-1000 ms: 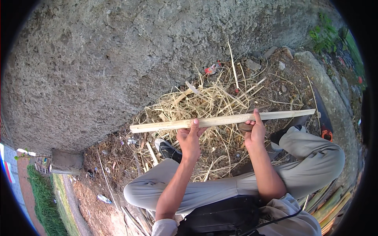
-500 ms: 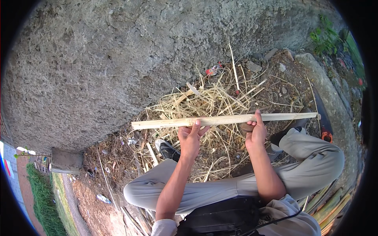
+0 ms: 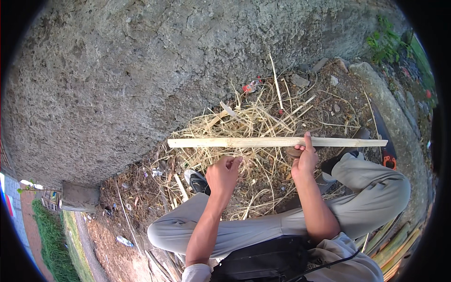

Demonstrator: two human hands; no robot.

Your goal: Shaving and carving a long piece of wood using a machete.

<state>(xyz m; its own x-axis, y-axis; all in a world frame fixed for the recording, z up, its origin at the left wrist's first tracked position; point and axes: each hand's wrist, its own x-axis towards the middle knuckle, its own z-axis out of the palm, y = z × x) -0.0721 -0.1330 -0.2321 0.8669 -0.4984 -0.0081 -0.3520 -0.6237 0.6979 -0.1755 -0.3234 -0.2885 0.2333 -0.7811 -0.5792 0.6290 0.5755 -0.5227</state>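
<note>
A long, pale strip of split bamboo (image 3: pixel 263 142) lies level across the view, above a heap of shavings. My right hand (image 3: pixel 306 162) is closed around it right of the middle, with the thumb along its face. A brown, rounded wooden piece (image 3: pixel 294 152) is also in that hand; the palm and fingers hide the rest of it. Below the strip's left half and apart from it, my left hand (image 3: pixel 222 176) has its fingers curled in against the thumb. Whether anything small is between them cannot be made out.
Thin bamboo shavings (image 3: pixel 253 120) are heaped against a rough grey wall (image 3: pixel 141 61). A saw with an orange-and-black handle (image 3: pixel 389 160) lies at the right beside a stone edge (image 3: pixel 383 94). My crossed legs (image 3: pixel 371 188) frame the near side. Bamboo poles (image 3: pixel 394 249) lie at lower right.
My left hand has let go of the bamboo strip, dropped a little below it and curled its fingers. The strip has shifted slightly right and levelled out, still in my right hand.
</note>
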